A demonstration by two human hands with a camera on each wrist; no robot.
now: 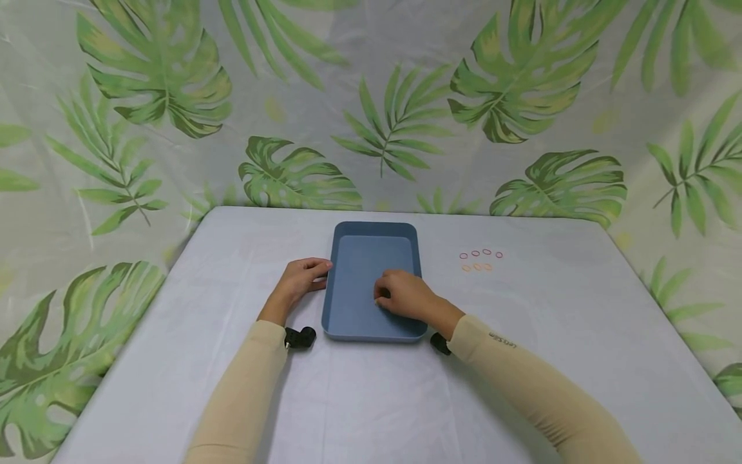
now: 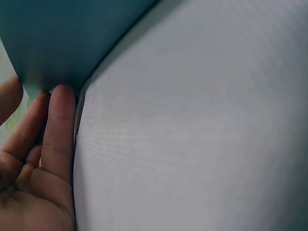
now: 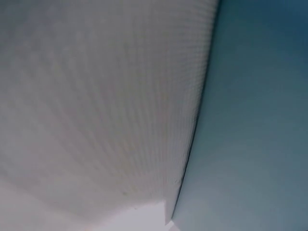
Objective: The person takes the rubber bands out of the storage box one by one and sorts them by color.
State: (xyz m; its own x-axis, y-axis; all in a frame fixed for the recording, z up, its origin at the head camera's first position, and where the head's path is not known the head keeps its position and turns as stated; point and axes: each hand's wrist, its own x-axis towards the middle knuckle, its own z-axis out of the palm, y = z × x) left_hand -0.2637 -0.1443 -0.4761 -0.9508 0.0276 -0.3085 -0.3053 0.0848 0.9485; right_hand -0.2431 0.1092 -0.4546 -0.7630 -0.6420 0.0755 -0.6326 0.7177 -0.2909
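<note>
A blue rectangular tray [image 1: 371, 258] lies on the white table. My left hand [image 1: 299, 278] is at its left side, fingertips touching the outer wall. In the left wrist view, two straight fingers of the left hand [image 2: 36, 154] rest against the tray wall [image 2: 67, 43], and another fingertip is near its edge. My right hand [image 1: 406, 295] is over the tray's right half, its fingers bent down toward the tray floor. Whether it pinches anything small is hidden. The right wrist view shows only the tray's side [image 3: 250, 125] and cloth, not the hand.
Right of the tray lie several thin red loops [image 1: 487, 252] in a row, with three orange loops [image 1: 477, 267] just below them. A white cloth [image 1: 371, 399] covers the table. Behind and beside the table hangs a leaf-patterned curtain [image 1: 400, 116].
</note>
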